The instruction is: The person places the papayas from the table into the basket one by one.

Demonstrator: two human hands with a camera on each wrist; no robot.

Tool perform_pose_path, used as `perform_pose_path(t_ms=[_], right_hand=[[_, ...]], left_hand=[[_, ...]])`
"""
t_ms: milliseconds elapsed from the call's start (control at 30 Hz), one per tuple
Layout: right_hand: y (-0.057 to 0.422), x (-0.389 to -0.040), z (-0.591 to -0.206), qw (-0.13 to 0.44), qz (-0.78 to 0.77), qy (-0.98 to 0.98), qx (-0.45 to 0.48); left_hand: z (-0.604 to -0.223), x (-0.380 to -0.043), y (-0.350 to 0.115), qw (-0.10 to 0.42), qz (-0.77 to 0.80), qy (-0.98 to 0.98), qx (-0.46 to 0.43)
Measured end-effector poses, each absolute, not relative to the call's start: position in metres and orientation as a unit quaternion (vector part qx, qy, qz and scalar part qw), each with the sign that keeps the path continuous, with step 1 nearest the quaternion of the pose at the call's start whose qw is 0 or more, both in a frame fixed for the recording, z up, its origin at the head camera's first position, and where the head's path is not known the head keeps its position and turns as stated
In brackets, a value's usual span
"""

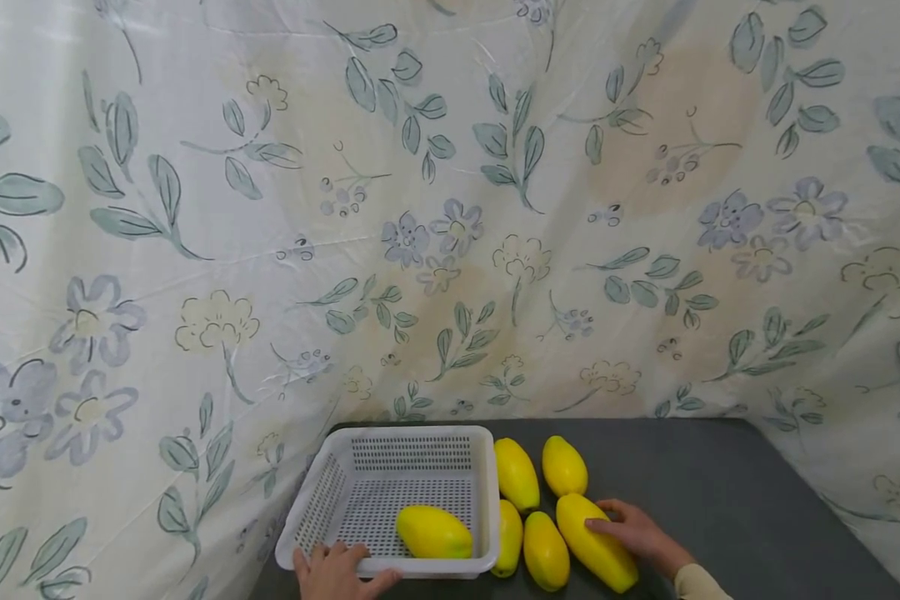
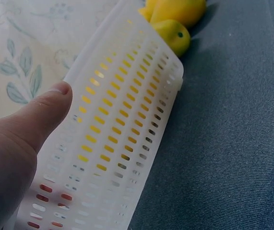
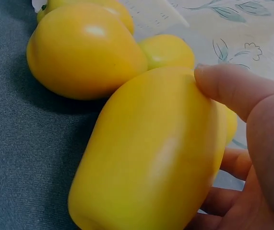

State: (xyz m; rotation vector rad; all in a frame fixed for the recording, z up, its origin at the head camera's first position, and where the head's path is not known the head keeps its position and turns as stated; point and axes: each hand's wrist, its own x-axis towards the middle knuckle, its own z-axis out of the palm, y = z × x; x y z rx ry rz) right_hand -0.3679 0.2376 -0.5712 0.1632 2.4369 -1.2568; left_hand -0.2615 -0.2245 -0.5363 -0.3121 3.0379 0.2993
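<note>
A white plastic basket (image 1: 489, 500) with slotted walls stands at the left, one yellow papaya (image 1: 433, 532) lying inside near its front wall. My left hand (image 1: 337, 573) holds the basket's front rim, fingers over it and thumb (image 2: 50, 108) along the outside; skin shows through the slots in the left wrist view. At the right, my right hand (image 1: 636, 533) grips a long yellow papaya (image 3: 148, 148), the thumb on one side and the fingers around the other, partly hidden behind the fruit. This papaya lies slanted beside the others.
Between the basket and my right hand lie several more papayas, among them one at the back (image 1: 564, 465), one against the basket (image 1: 516, 475) and one in front (image 1: 546, 552). The dark grey table (image 1: 727, 500) extends to the right. Floral cloth (image 1: 450, 250) hangs behind and at the sides.
</note>
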Motion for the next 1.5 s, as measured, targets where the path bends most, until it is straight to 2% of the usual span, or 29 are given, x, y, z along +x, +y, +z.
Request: perform_pose_path(t_ms=[267, 500, 633, 733, 967, 1200, 1500], right_hand=[[0.239, -0.371, -0.573, 0.224, -0.452, 0.862, 0.055], [0.237, -0.369, -0.575, 0.221, -0.476, 0.848, 0.070], [0.249, -0.382, -0.599, 0.228, -0.491, 0.837, 0.074], [0.252, -0.381, -0.599, 0.230, -0.495, 0.834, 0.073], [0.241, -0.359, -0.551, 0.218, -0.516, 0.826, 0.057], [0.227, -0.357, -0.523, 0.216, -0.551, 0.806, 0.011], [0.186, -0.349, -0.495, 0.227, -0.567, 0.789, -0.063]], left_hand=[[-0.538, -0.261, -0.225, 0.026, 0.101, 0.989, -0.102], [-0.539, -0.261, -0.225, 0.031, 0.100, 0.989, -0.103], [-0.539, -0.261, -0.223, 0.034, 0.100, 0.989, -0.105], [-0.539, -0.260, -0.222, 0.033, 0.099, 0.989, -0.107], [-0.536, -0.260, -0.221, 0.028, 0.097, 0.989, -0.111], [-0.537, -0.259, -0.222, 0.023, 0.099, 0.989, -0.109], [-0.541, -0.261, -0.223, 0.016, 0.098, 0.989, -0.105]])
